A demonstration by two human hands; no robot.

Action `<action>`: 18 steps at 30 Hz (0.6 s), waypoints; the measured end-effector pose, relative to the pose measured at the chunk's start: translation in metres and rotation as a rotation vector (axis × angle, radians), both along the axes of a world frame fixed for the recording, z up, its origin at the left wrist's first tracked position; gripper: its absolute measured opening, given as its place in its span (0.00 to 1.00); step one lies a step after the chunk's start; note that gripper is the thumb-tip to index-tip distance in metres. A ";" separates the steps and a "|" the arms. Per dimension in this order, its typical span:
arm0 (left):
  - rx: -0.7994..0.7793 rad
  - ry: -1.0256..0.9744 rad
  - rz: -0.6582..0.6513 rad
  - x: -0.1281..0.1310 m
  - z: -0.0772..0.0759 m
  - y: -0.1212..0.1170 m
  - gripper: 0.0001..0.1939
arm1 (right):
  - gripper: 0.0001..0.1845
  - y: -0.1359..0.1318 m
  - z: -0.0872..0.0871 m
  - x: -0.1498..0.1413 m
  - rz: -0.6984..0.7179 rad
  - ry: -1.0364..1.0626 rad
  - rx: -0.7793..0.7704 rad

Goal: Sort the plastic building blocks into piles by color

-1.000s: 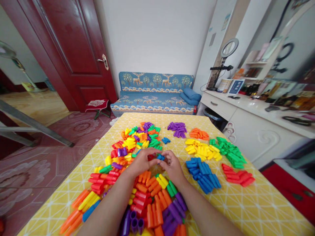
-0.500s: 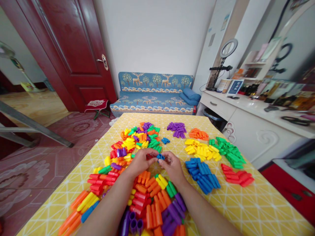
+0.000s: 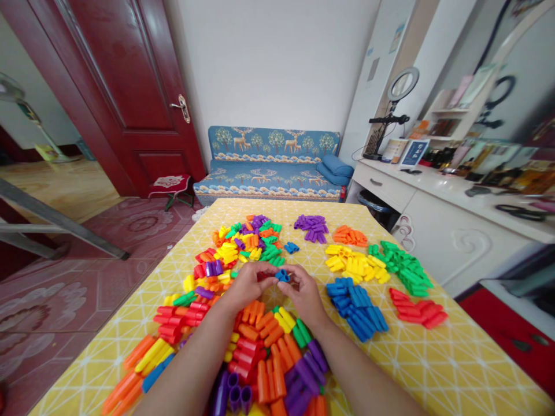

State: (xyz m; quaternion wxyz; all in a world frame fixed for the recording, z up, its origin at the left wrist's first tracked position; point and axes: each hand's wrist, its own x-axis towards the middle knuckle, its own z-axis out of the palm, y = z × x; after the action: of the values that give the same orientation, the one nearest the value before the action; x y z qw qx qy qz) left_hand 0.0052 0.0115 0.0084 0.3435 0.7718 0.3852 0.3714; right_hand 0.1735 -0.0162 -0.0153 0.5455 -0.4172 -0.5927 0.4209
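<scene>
Above the middle of the table, a small blue plastic tube-shaped building block (image 3: 282,275) with open round ends is held between both hands. My left hand (image 3: 252,284) pinches it from the left with thumb and fingers. From the right, the thumb and fingertips of my right hand (image 3: 305,293) close on the same piece. A mixed heap of coloured blocks (image 3: 247,352) lies under and around my forearms, partly hidden by them. Just beyond my hands is a small group of blue blocks (image 3: 291,247). A pile of blue blocks (image 3: 358,309) sits right of my right hand.
On the yellow tablecloth (image 3: 472,358), single-colour piles stand to the right: purple (image 3: 311,227), orange (image 3: 350,236), yellow (image 3: 356,263), green (image 3: 401,267) and red (image 3: 417,309). Another mixed heap (image 3: 249,238) is at the far left. Behind the table is a blue sofa (image 3: 273,164); a white dresser (image 3: 459,196) stands right.
Almost nothing differs. The blue block has shifted very slightly upward between my fingertips; the piles are where they were.
</scene>
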 end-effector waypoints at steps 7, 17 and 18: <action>0.010 0.071 0.007 0.001 0.000 -0.001 0.08 | 0.12 -0.003 0.000 0.004 -0.144 -0.118 0.050; 0.009 0.087 0.027 0.000 -0.002 0.001 0.09 | 0.12 0.001 0.042 0.109 -0.333 -0.612 -0.004; 0.010 0.092 0.032 0.000 -0.002 0.001 0.09 | 0.11 0.001 0.041 0.119 -0.339 -0.641 -0.008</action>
State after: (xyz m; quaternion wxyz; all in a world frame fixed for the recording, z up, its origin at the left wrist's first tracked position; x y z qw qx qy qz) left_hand 0.0056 0.0128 0.0059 0.3157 0.7835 0.4110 0.3428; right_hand 0.2927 -0.0154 0.0254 0.3925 -0.6221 -0.6545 0.1747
